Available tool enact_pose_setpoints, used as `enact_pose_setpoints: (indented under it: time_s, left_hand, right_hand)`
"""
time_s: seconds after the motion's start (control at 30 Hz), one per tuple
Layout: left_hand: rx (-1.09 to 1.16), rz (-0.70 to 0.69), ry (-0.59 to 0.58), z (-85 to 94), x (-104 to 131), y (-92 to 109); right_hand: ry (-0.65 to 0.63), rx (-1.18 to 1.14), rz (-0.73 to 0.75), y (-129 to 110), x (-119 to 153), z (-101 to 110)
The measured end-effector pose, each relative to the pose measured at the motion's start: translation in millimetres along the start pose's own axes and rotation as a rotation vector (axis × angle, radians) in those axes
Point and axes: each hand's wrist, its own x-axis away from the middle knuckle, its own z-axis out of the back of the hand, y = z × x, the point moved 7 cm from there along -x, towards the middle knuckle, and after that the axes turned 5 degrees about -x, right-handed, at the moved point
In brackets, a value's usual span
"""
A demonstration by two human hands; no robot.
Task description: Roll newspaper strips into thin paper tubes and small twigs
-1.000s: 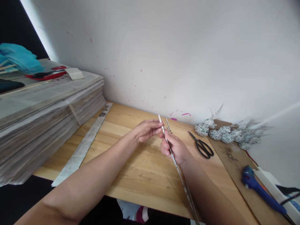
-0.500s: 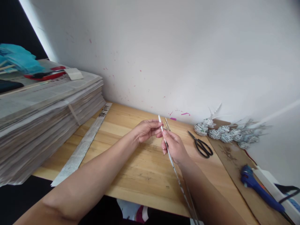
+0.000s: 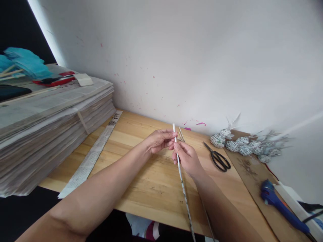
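Observation:
A long, thin rolled paper tube (image 3: 183, 188), white with dark print, runs from between my hands down past the table's front edge. My left hand (image 3: 161, 140) pinches it close to its white upper end. Just below, my right hand (image 3: 186, 156) grips the same tube between thumb and fingers. The two hands nearly touch. Behind them, thin light sticks (image 3: 181, 133) show in part; whether a hand touches them I cannot tell. A second thin strand (image 3: 208, 220) hangs beside my right forearm, its upper part hidden.
At left rises a tall newspaper stack (image 3: 83, 116), with a red-handled tool (image 3: 57, 79) and blue cloth (image 3: 27, 64) on top. A flat newspaper strip (image 3: 92, 156) lies beside it. To the right are black scissors (image 3: 218, 158), woven paper shapes (image 3: 243, 144) and a blue glue gun (image 3: 282, 208).
The tube has swung more upright, and its lower part has shifted left. Both hands keep their pinch on it. The whole view has moved slightly.

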Motion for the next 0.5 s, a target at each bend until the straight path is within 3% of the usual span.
enact_pose_setpoints:
  time_s: [0.2, 0.5]
  left_hand:
    - [0.034, 0.018, 0.076, 6.5, -1, -2]
    - [0.096, 0.055, 0.08, 3.8, 0, -1]
  right_hand:
    - [-0.02, -0.016, -0.002, 3, 0, -1]
    - [-0.177, -0.413, -0.148, 13, 0, -9]
